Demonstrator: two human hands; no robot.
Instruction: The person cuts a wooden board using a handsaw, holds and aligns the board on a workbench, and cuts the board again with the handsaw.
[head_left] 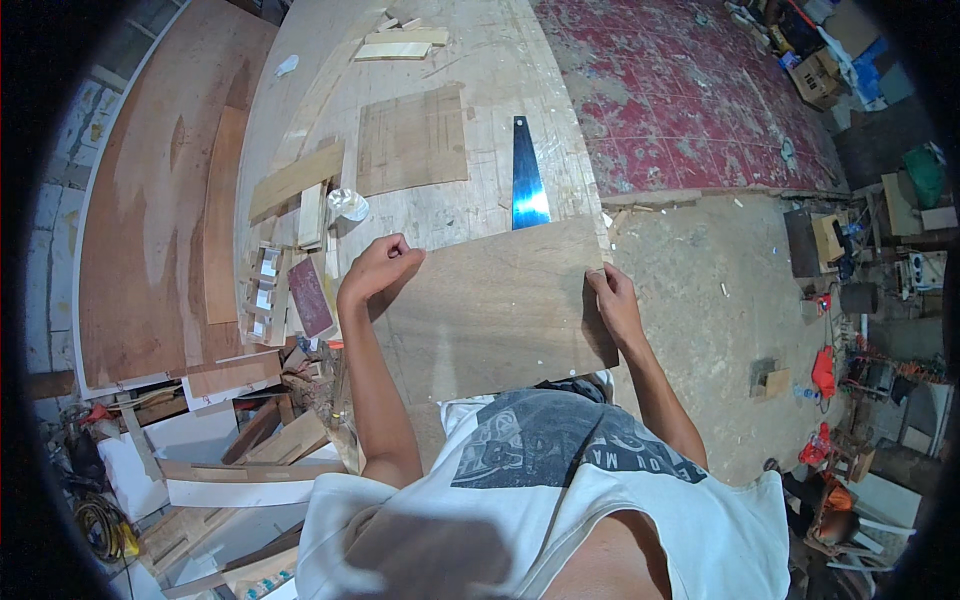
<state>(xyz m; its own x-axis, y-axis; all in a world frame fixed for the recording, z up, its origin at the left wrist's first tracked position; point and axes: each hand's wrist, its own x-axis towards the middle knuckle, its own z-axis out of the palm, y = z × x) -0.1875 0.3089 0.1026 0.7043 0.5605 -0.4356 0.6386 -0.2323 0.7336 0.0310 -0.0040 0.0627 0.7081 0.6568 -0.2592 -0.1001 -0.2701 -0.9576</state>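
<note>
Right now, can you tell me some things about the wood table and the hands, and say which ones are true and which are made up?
1. Both hands hold a flat brown wooden board. True: the left hand is at its left top corner, the right hand on its right edge.
2. A saw blade lies on the workbench beyond the board. True.
3. The right hand grips the saw. False: the saw lies apart from both hands.
4. The floor to the right of the workbench is green grass. False: it is worn red tile and bare ground.
5. Small wood offcuts lie at the far end of the workbench. True.
</note>
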